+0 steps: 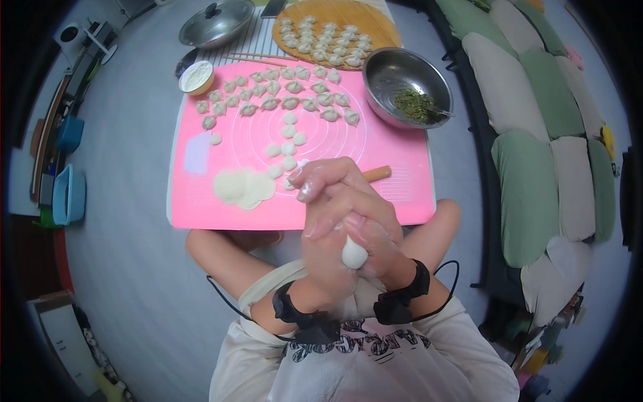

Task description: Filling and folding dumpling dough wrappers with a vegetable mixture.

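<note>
My left hand (pixel 324 246) and my right hand (pixel 377 221) are clasped together above my lap, fingers interlaced and dusted with flour. Between the palms they press a white dumpling (pixel 355 253), whose smooth rounded belly bulges out toward me; its edge is hidden by the thumbs. Just beyond the hands lies a pink silicone mat (pixel 201 213). On its left front rests an overlapping stack of rolled dumpling wrappers (pixel 243 187). Several small dough pieces (pixel 288 148) run up the middle. A wooden rolling pin (pixel 377 174) pokes out from behind my right hand.
Rows of folded dumplings (pixel 290 102) cover the mat's far part; more sit on a round wooden board (pixel 336 10). A steel bowl (pixel 382 65) holds green filling (pixel 414 104) and a spoon. Nearby are a flour bowl (pixel 197 78), a plastic scraper (pixel 198 153), chopsticks (pixel 258 60) and a lidded pan (pixel 216 25).
</note>
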The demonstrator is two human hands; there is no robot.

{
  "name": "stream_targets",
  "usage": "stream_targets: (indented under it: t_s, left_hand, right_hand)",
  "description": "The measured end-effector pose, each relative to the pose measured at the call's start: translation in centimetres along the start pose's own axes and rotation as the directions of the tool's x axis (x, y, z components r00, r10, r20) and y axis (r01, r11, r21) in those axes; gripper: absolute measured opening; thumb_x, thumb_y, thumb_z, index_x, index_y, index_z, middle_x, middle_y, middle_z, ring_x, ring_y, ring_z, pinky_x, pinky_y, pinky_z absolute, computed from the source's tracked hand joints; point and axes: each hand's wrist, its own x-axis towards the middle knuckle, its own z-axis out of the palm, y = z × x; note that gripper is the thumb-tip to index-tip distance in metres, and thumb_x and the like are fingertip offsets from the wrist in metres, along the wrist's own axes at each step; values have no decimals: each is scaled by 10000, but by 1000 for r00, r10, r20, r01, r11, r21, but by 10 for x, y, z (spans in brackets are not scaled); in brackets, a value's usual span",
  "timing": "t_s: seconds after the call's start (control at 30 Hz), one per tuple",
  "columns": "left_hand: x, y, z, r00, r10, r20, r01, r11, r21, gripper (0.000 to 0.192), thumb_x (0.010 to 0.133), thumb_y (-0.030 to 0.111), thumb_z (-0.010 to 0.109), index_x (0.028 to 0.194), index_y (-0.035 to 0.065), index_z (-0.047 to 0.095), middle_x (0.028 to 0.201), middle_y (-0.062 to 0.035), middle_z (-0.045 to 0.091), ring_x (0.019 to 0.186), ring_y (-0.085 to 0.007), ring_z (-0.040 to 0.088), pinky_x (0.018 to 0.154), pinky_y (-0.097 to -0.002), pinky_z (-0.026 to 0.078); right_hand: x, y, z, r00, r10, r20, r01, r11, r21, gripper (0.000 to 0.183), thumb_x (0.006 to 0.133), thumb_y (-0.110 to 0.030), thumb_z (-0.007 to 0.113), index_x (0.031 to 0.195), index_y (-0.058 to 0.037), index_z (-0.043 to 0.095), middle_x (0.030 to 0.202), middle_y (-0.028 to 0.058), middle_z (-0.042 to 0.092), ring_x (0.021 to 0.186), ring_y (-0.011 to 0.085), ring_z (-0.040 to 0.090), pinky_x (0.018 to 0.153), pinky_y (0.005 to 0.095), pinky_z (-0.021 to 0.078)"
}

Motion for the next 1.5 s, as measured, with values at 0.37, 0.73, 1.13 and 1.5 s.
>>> stream_targets:
  t_s: [0.37, 0.73, 1.13, 1.5]
  left_hand:
    - [72, -37, 27, 954, -288, 87, 290, 802, -523, 450, 967, 332, 263, 878, -2, 552, 996, -90, 461, 911, -167, 445, 859, -307, 351]
    - [97, -126, -18, 892, 30, 450, -78, 993, 88, 508, 720, 96, 735, 1191, 39, 552, 1093, -112, 597, 1007, -295, 564, 890, -390, 439]
    - [132, -270, -39, 931, -337, 139, 247, 864, 439, 471, 691, 27, 737, 1135, 42, 582, 1027, -131, 598, 895, -273, 575, 810, -360, 476]
    - [102, -204, -60, 659, -448, 604, -64, 767, 638, 138, 697, 173, 705, 799, 88, 669, 835, -82, 654, 868, -310, 587, 753, -424, 449]
  right_hand:
    - [-14, 52, -58, 813, 583, -8, -582, 812, 48, 744, 901, -301, 592, 1451, 15, 204, 1415, 148, 342, 1264, 209, 396, 1047, 337, 335]
    - [14, 112, -94, 589, 807, 37, -761, 539, 360, 667, 877, -69, 626, 1418, 51, 254, 1170, 156, 590, 1005, 196, 612, 872, 306, 504]
    - [-5, 128, -128, 496, 824, -274, -844, 531, 70, 556, 875, -69, 609, 1362, 29, 361, 1241, 167, 554, 1056, 211, 598, 907, 302, 460]
    - [-43, 90, -153, 539, 716, -444, -796, 605, 8, 414, 899, -49, 562, 1290, 31, 450, 1109, 134, 608, 963, 175, 616, 866, 286, 496]
